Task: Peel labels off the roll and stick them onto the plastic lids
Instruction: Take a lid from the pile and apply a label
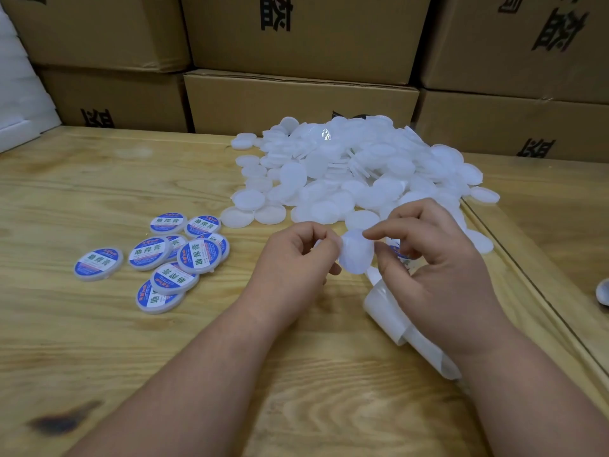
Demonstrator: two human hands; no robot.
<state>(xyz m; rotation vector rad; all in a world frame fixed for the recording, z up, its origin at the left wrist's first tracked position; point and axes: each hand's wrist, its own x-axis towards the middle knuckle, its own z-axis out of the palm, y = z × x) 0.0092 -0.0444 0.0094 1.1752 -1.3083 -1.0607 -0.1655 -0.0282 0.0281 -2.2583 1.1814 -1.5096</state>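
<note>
My left hand (296, 255) pinches the left edge of a white round piece (356, 250), which looks like a blank plastic lid held between both hands. My right hand (431, 265) touches its right edge with curled fingers and also holds the label strip, where a blue printed label (397, 250) peeks out under the fingers. The empty backing strip (395, 315) curls down from the right hand onto the table. A big heap of blank white lids (356, 169) lies behind the hands. Several labelled lids (171, 255) lie at the left.
The wooden table (164, 357) has a seam running along its right side. Stacked cardboard boxes (296, 100) line the back edge. White foam sheets (19, 94) lean at the far left. A small grey object (603, 291) sits at the right edge.
</note>
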